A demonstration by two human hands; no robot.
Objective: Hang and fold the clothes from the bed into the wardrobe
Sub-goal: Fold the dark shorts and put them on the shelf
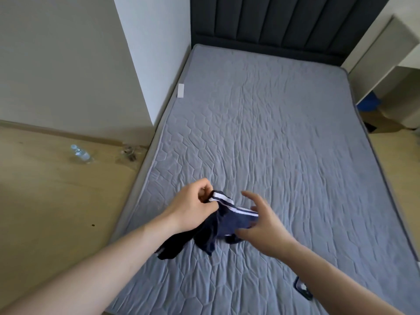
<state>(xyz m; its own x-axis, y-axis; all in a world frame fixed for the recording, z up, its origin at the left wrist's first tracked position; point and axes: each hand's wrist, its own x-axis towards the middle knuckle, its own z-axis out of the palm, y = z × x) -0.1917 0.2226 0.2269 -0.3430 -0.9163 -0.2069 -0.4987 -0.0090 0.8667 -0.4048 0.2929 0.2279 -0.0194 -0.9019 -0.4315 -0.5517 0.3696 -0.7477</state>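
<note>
I hold the navy garment (223,223) over the near left part of the bed (272,133), close to its left edge and well short of the headboard (272,23).

1. Left hand (193,208): fingers curled, pinching the left end of the garment's white-striped band. This hand carries the garment.
2. Right hand (259,219): fingers spread and loosely bent. The thumb side lies against the cloth just below the right end of the band. I cannot tell whether it has any real purchase; I judge it to be touching rather than gripping.
3. Governing relation: the striped band runs from the left hand toward the right hand, sloping slightly down to the right. Its right end sits directly at the fingertips of the right hand. The right hand is therefore the nearer one for taking the free end, and the move it needs is short: close on the band where it already lies.
4. The rest of the garment hangs and trails below the band toward me, and its dark lower end lies on the bed near the left edge, partly behind my left forearm.
5. Judgement: the garment is being opened out by its band, preparatory to folding. The wardrobe is not in view.

Also present: a dark phone-like object (303,289) near the bed's near right edge, and a plastic bottle (80,153) on the floor to the left.
</note>
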